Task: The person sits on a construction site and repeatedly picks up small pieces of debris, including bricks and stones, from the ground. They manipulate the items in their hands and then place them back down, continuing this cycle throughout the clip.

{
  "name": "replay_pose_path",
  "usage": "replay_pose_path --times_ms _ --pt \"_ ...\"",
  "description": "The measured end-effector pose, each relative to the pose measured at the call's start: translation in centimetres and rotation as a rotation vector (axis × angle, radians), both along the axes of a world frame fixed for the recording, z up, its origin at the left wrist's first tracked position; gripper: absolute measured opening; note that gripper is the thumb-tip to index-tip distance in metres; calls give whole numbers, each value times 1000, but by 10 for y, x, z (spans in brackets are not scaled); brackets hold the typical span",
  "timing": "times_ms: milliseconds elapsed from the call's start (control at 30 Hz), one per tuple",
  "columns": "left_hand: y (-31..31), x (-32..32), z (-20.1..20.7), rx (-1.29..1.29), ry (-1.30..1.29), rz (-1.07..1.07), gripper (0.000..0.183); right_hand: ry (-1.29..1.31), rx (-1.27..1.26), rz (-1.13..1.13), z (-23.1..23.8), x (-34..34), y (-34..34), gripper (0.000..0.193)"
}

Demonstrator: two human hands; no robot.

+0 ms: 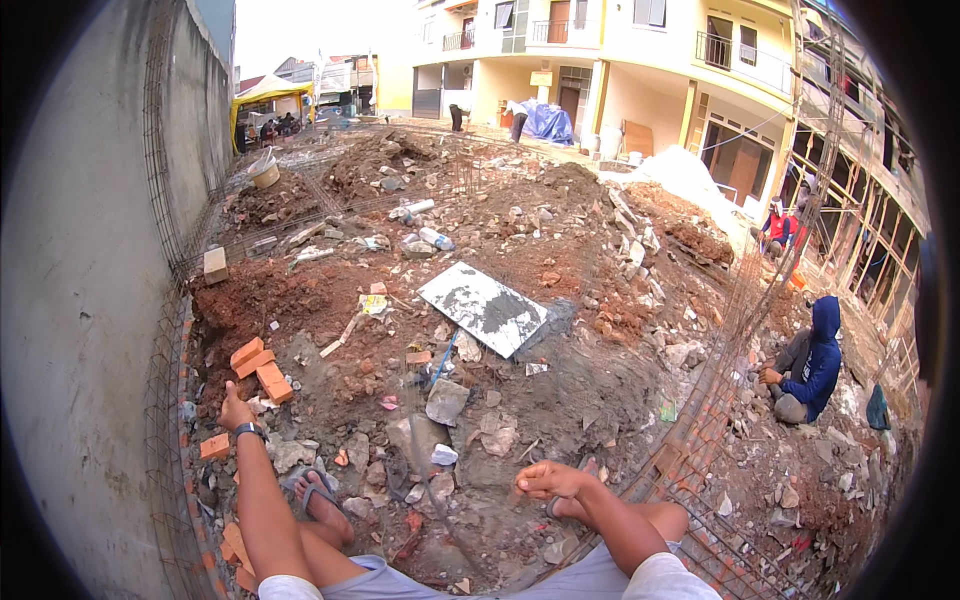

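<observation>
Wall [100, 260], grey, stood at nine o'clock, its outer edge lost in the lens's black rim; seated co-worker [822, 360], in a dark blue hood, between three and four, what the hands did too small to tell; white board [463, 273], at the dial's centre, smeared with mortar, laid flat presumably to keep the mix off the soil; loose orange bricks [273, 382], at eight, likely stacked there for easy reach; left hand [236, 410], at eight, just beside them, thumb up, its other fingers mostly hidden, so grip or contact could not be told; right hand [550, 481], at five, fingertips drawn together, anything pinched indistinct.
</observation>
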State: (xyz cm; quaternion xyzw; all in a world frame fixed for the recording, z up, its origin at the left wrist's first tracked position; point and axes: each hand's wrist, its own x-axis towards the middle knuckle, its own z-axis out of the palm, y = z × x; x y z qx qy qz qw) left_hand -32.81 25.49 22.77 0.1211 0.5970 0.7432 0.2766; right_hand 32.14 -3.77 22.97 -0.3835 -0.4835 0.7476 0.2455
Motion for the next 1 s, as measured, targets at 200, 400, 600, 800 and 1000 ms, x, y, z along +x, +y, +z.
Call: replay_pose_path --times_ms 200,400,600,800,1000 --pt "7 -5 -2 -28 116 -21 42 -725 742 -363 -9 -18 7 34" --pt "-8 -7 4 6 316 62 45 -854 777 -301 -12 -32 -1 33" --pt "-25 -21 17 -89 31 54 75 -785 784 -316 -19 -34 -12 30" --pt "-40 19 61 191 -305 3 92 -735 789 -384 -1 -58 -23 26" --pt "-43 30 61 246 -372 -6 99 -645 761 -467 -20 -86 -30 21"
